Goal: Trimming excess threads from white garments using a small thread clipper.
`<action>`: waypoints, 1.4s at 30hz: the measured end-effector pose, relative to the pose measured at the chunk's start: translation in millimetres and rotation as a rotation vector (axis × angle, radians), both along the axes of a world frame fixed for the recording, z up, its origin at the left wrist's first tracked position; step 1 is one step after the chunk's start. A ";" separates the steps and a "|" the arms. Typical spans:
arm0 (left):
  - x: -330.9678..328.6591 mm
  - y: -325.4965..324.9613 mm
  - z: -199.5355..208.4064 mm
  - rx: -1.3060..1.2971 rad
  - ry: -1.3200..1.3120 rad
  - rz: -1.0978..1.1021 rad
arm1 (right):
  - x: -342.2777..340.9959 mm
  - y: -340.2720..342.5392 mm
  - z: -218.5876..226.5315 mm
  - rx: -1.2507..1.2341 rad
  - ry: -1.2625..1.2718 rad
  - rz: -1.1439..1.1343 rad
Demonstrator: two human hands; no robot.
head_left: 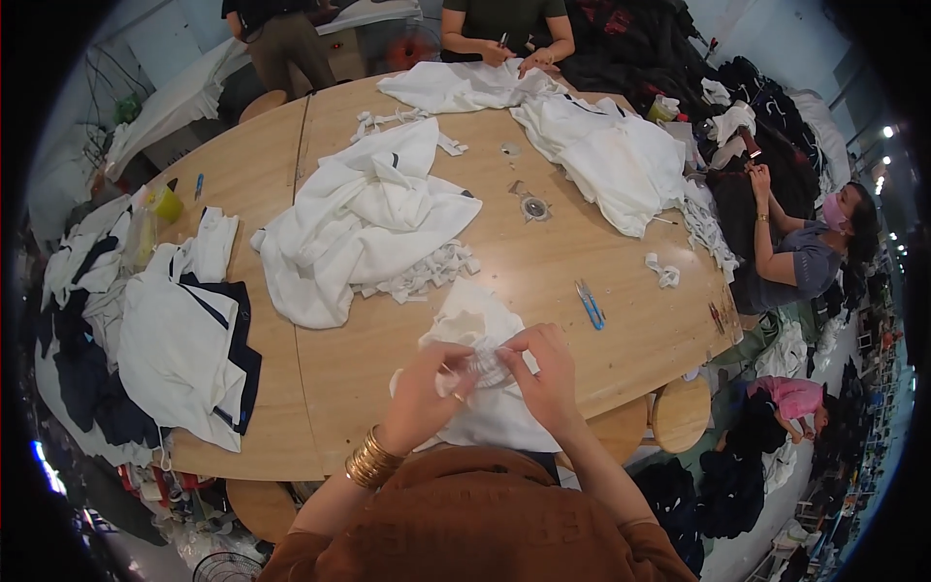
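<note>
A white garment (495, 417) lies gathered at the near edge of the table, its upper part bunched between my hands. My right hand (545, 373) is closed, thumb and fingers pinching a ribbed-looking fold of the cloth. On the other side of that fold is my left hand (427, 393), with gold bangles at the wrist. Its fingers are smeared by motion, so their grip is unclear. To the right of the garment lies a pair of blue-handled thread snips (590, 306), untouched.
Beyond my hands sit a white garment heap (369, 213) and cut white strips (422, 274). White and navy garments (184, 349) pile up at left. Across the table, a person (504, 39) handles white cloth (621, 155); another person (795, 242) works at right. Stools (682, 414) stand below the edge.
</note>
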State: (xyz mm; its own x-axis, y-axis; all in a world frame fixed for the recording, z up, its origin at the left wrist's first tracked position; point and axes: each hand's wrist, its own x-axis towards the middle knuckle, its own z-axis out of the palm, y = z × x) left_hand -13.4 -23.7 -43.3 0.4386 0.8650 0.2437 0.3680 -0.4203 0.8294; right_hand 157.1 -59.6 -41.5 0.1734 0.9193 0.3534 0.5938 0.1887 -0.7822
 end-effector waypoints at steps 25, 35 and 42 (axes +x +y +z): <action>8.0 30.3 34.1 -0.747 -0.388 -0.038 | 61.0 1.2 58.3 -0.476 -0.052 0.920; 12.5 10.2 30.6 -0.617 -0.477 -0.051 | 4.2 25.0 36.4 0.289 -0.089 0.159; 7.5 3.6 18.6 -0.596 -0.380 -0.053 | 5.1 18.6 54.2 -0.038 0.198 0.161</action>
State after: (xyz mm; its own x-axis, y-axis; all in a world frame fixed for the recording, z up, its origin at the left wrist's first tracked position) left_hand -5.9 -20.1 -24.7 0.4626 0.8784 -0.1203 -0.0005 0.1359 0.9907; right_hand 162.2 -41.1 12.7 0.0863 0.9527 0.2914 0.3928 0.2363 -0.8887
